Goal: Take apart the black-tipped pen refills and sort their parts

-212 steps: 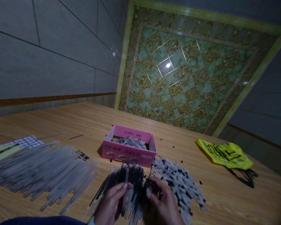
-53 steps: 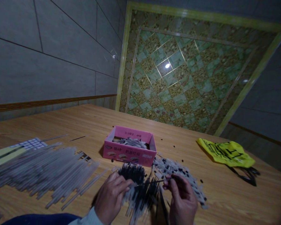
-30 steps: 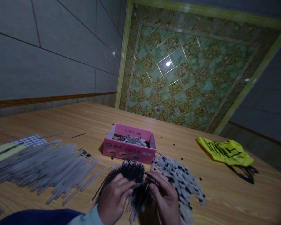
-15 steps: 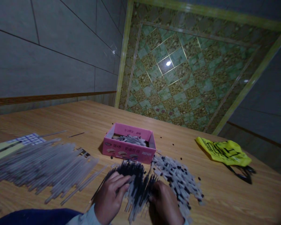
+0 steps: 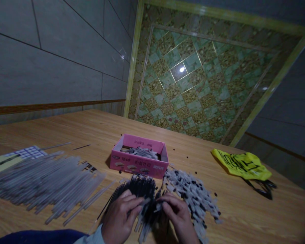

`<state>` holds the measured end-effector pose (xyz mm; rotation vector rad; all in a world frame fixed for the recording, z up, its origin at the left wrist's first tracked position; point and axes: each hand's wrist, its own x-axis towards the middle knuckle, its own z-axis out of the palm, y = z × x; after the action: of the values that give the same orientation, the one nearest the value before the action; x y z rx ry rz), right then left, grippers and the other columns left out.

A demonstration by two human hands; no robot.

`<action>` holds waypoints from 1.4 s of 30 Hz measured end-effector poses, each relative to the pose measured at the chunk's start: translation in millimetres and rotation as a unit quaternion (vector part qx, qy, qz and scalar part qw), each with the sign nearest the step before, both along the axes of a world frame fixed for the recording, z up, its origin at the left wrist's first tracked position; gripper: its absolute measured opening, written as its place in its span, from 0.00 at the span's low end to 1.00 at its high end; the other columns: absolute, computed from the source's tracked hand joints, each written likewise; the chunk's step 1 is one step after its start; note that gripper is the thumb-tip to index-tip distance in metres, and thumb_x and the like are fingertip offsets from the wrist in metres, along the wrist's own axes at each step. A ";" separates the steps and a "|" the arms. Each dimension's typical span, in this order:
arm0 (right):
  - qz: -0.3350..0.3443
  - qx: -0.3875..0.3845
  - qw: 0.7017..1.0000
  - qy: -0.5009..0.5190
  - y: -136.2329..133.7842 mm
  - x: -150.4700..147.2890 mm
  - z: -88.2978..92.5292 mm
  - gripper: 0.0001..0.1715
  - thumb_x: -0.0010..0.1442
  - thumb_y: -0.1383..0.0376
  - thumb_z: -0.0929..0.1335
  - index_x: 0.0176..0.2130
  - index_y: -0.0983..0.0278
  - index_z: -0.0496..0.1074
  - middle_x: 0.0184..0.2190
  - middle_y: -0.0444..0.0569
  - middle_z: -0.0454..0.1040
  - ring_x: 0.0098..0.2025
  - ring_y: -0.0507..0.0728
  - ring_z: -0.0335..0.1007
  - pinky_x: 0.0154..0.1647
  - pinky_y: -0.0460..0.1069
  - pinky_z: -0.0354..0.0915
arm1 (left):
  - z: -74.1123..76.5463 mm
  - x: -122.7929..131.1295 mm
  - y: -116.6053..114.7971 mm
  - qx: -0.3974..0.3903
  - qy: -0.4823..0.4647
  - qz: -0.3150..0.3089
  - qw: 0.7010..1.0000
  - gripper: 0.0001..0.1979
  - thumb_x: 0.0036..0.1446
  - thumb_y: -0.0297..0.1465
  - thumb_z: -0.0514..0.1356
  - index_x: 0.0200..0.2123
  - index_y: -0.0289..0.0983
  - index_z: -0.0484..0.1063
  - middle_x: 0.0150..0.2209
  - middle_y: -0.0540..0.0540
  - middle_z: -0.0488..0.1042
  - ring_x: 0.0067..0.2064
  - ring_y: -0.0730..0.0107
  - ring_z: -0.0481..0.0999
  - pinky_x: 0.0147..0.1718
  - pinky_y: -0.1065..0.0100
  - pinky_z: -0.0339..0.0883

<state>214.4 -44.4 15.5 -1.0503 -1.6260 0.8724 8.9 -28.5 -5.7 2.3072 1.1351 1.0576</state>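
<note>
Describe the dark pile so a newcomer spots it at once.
On the wooden table, find the open pink box. Just on its near side, partly hidden by the left hand and right hand, lies a pile of thin dark sticks. Its dense black mass sets it apart from the pale tubes spread to its left and the heap of short, mostly pale pieces to its right.

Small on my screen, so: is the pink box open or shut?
Open: the pink box has no lid on top, and pale pieces show inside.
</note>
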 end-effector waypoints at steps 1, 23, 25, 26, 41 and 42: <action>0.009 -0.023 0.999 0.026 -0.1 0.5 -0.6 0.12 0.57 0.59 0.66 0.33 0.62 0.76 0.29 0.47 0.71 0.30 0.55 0.69 0.28 0.46 0.63 | 1.1 0.0 -0.5 0.001 0.002 -0.002 1.000 0.12 0.58 0.31 0.52 0.40 0.42 0.74 0.32 0.45 0.76 0.36 0.64 0.71 0.34 0.66 0.65; -0.031 0.107 0.990 -0.092 -2.8 -5.0 1.4 0.07 0.56 0.66 0.67 0.35 0.62 0.75 0.29 0.48 0.74 0.32 0.55 0.70 0.33 0.47 0.64 | 0.1 4.5 -3.7 0.062 0.043 0.003 0.997 0.11 0.58 0.30 0.52 0.34 0.42 0.75 0.25 0.48 0.74 0.32 0.66 0.71 0.29 0.69 0.66; -0.039 0.095 0.990 -0.093 -3.0 -5.8 2.0 0.06 0.56 0.65 0.67 0.34 0.62 0.76 0.29 0.48 0.75 0.33 0.56 0.71 0.34 0.47 0.64 | 1.1 4.8 -3.8 0.069 0.042 0.003 0.997 0.11 0.58 0.29 0.52 0.34 0.42 0.75 0.25 0.48 0.73 0.32 0.66 0.71 0.29 0.69 0.66; -0.043 0.088 0.991 -0.094 -2.8 -5.5 2.0 0.07 0.56 0.65 0.67 0.34 0.62 0.76 0.29 0.48 0.75 0.33 0.56 0.71 0.34 0.47 0.64 | 1.5 4.9 -3.8 0.075 0.037 0.004 0.996 0.12 0.58 0.29 0.52 0.34 0.42 0.75 0.25 0.48 0.73 0.32 0.66 0.71 0.29 0.69 0.66; -0.139 -0.019 0.951 -0.277 24.1 -1.7 -39.9 0.11 0.53 0.62 0.66 0.34 0.63 0.76 0.32 0.50 0.78 0.36 0.59 0.72 0.36 0.48 0.64 | -6.6 -1.2 2.5 0.064 0.018 0.077 0.995 0.12 0.59 0.30 0.52 0.40 0.41 0.75 0.33 0.46 0.77 0.37 0.66 0.73 0.37 0.66 0.69; -0.154 -0.019 0.940 -0.305 30.3 -1.9 -38.7 0.10 0.54 0.64 0.65 0.35 0.63 0.76 0.32 0.50 0.78 0.36 0.58 0.72 0.36 0.48 0.63 | -7.3 -0.6 2.6 0.068 0.020 0.079 0.994 0.12 0.59 0.30 0.52 0.39 0.41 0.75 0.32 0.46 0.77 0.37 0.65 0.74 0.37 0.65 0.69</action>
<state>212.5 -14.2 -23.2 -1.6649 -1.8669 0.3793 8.2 -25.9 -12.9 2.3842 1.3183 1.1840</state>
